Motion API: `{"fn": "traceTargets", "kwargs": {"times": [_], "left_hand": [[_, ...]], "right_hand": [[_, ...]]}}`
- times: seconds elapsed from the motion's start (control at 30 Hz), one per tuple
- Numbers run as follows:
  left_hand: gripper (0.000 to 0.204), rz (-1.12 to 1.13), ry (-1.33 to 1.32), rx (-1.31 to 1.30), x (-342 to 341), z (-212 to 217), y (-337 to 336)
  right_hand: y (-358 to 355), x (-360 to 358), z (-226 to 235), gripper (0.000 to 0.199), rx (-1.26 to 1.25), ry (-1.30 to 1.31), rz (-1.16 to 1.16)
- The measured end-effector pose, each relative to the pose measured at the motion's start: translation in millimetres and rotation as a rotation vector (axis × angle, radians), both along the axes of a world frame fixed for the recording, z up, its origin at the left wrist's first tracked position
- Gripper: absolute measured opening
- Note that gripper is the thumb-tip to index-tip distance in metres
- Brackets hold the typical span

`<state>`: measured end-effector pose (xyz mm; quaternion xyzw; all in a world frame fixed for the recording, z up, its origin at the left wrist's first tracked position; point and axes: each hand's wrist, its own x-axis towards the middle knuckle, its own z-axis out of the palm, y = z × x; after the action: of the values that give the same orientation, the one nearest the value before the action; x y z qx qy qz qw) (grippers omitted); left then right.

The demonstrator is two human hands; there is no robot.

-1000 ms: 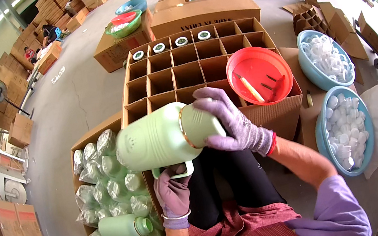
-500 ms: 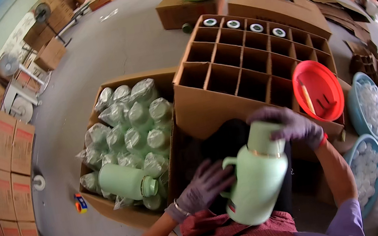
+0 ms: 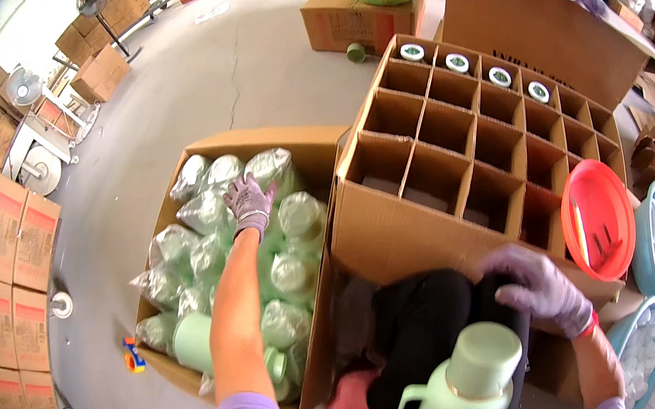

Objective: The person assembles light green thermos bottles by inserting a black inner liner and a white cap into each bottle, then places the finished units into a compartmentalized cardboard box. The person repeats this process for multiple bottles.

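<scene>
My gloved left hand [image 3: 250, 203] reaches over the far part of an open carton [image 3: 175, 197] on the left, fingers spread on one of several light green bottles wrapped in clear plastic [image 3: 290, 273]. A bare light green flask [image 3: 193, 342] lies across them, partly hidden behind my left forearm. In my lap a light green vacuum flask [image 3: 456, 405] with a side handle and a cup lid [image 3: 483, 359] leans slightly, with neither hand on it. My gloved right hand [image 3: 538, 290] hovers by my knee beyond the cup lid, open, fingers loosely bent, with nothing visible in it.
In front stands a divided carton [image 3: 410, 230] with several white-topped items along its far row. A red basin [image 3: 604, 201] holding tools rests on its right corner. Blue basins [image 3: 640, 217] of clear plastic parts stand at right. A co-worker handles a large cardboard carton [image 3: 528, 28] behind.
My left hand has left the flask and moved far forward onto the wrapped bottles. My right hand has let go of the cup lid. The co-worker's carton flap now stands raised.
</scene>
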<state>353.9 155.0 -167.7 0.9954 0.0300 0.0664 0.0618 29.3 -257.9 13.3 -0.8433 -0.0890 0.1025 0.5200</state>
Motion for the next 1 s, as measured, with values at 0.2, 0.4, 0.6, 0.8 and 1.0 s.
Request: {"fn": "traceTargets", "kwargs": {"times": [0.2, 0.4, 0.6, 0.8, 1.0], "left_hand": [[0.072, 0.197, 0.264, 0.490, 65.4, -52.9, -13.3], [0.013, -0.129, -0.301, -1.299, 77.1, 11.3, 60.2], [0.023, -0.564, 0.047, -1.764, -28.4, 218.2, 6.7], [0.030, -0.498, 0.164, -1.816, -32.0, 252.2, 15.0], [0.058, -0.288, -0.690, -0.914, -164.8, 199.5, -106.5]], "right_hand": [[-3.2, 7.1, -28.8, 0.033, -0.069, -0.053, -0.088], [5.4, 34.9, -41.5, 0.032, -0.021, -0.096, -0.008], [21.2, 94.8, -44.6, 0.075, -0.237, -0.593, -0.125], [40.7, 184.7, -71.7, 0.102, 0.132, -0.699, -0.254], [31.4, 155.0, -50.9, 0.029, 0.014, -0.398, -0.603]]}}
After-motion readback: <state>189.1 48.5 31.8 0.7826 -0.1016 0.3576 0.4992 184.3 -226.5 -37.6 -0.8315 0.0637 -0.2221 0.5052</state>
